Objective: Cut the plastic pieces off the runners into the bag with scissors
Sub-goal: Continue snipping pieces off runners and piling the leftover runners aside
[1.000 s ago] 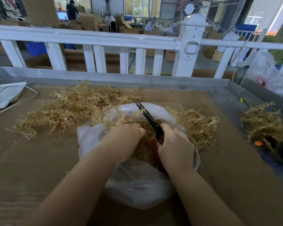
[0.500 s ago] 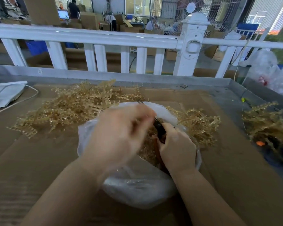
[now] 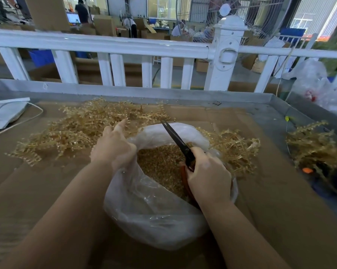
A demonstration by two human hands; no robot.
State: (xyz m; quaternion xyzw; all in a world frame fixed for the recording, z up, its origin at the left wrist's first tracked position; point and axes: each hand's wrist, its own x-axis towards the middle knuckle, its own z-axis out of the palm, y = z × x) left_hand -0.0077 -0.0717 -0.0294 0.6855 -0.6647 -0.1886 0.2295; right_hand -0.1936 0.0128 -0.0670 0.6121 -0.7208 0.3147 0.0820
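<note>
A clear plastic bag [image 3: 154, 214] lies open on the cardboard, and cut golden plastic pieces [image 3: 160, 167] fill its mouth. My right hand [image 3: 208, 177] grips the orange handles of the scissors [image 3: 176, 140] at the bag's right rim. Their dark blades are closed and point up and to the left over the bag. My left hand [image 3: 113, 146] reaches over the bag's left rim to the big heap of golden runners [image 3: 80, 131], one finger straight and touching it. I see nothing held in that hand. A smaller runner heap [image 3: 235, 146] lies right of the bag.
Cardboard [image 3: 28, 191] lines a metal tray with a raised rim [image 3: 144, 92]. A white railing [image 3: 113, 45] stands behind it. More runners [image 3: 315, 146] and an orange bit [image 3: 307, 170] lie far right. A white pad with a cord [image 3: 4, 113] is at far left.
My left hand rose out of the bag, swung across it, and now reaches left and forward to the runner heap. The right hand with the scissors has barely moved.
</note>
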